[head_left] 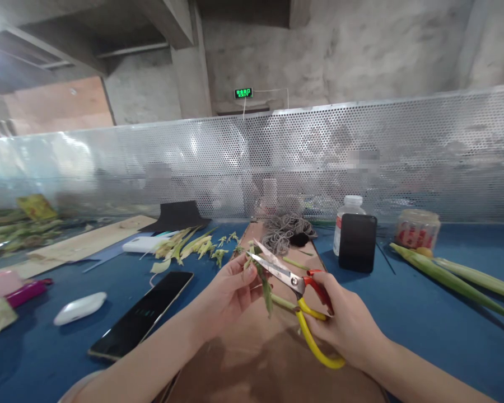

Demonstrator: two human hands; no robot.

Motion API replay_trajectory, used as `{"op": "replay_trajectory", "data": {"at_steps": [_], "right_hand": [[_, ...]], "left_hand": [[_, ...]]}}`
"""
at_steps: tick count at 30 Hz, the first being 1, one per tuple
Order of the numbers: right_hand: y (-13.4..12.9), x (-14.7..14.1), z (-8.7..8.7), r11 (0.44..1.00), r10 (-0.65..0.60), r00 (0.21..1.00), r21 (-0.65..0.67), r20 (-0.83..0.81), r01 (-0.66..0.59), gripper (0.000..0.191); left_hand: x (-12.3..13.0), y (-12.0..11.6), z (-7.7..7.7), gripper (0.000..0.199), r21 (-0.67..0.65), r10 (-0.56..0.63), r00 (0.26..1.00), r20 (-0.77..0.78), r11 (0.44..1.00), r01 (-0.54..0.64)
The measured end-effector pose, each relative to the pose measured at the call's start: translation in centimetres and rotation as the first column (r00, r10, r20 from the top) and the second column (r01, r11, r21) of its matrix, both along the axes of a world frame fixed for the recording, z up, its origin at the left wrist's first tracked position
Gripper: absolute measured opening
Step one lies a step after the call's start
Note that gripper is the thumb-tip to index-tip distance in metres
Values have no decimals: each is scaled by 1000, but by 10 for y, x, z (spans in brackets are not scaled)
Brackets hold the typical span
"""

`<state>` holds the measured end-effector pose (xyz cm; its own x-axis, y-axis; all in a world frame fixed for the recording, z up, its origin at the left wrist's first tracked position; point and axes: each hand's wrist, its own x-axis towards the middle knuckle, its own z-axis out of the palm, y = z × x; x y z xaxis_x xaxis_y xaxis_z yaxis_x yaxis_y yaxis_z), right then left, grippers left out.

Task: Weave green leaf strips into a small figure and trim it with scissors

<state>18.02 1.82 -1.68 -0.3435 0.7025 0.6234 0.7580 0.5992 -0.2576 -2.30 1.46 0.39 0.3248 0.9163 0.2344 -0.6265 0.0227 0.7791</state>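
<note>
Over a brown board [235, 369], my left hand [231, 285] pinches a green leafy piece [265, 288] that hangs down from its fingertips. My right hand [348, 319] is closed round the red and yellow handles of a pair of scissors [294, 281]. The scissor blades are spread apart and point left, with their tips at the top of the leafy piece beside my left fingertips. Below the blades a pale green stalk [283, 303] lies on the board. Behind the hands sits a tangle of grey cord [286, 230].
Left, on the blue table [37, 358], are a phone [145, 313], a white case [80, 308] and yellow-green leaf pieces [197, 246]. Right are a bottle [349, 208], a black upright object [358, 243], a glass jar [417, 229] and long green leaves [449, 277]. A perforated metal screen [298, 162] stands behind.
</note>
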Motion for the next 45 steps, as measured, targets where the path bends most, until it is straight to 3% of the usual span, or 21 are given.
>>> {"op": "replay_trajectory", "data": {"at_steps": [29, 45], "right_hand": [[3, 2, -4, 1000, -10, 999, 4, 51, 10, 25], [9, 3, -10, 994, -28, 998, 104, 61, 21, 25]], "left_hand": [[1, -3, 2, 15, 0, 37, 999, 15, 999, -37], [0, 1, 0, 18, 5, 69, 998, -10, 998, -68]]}}
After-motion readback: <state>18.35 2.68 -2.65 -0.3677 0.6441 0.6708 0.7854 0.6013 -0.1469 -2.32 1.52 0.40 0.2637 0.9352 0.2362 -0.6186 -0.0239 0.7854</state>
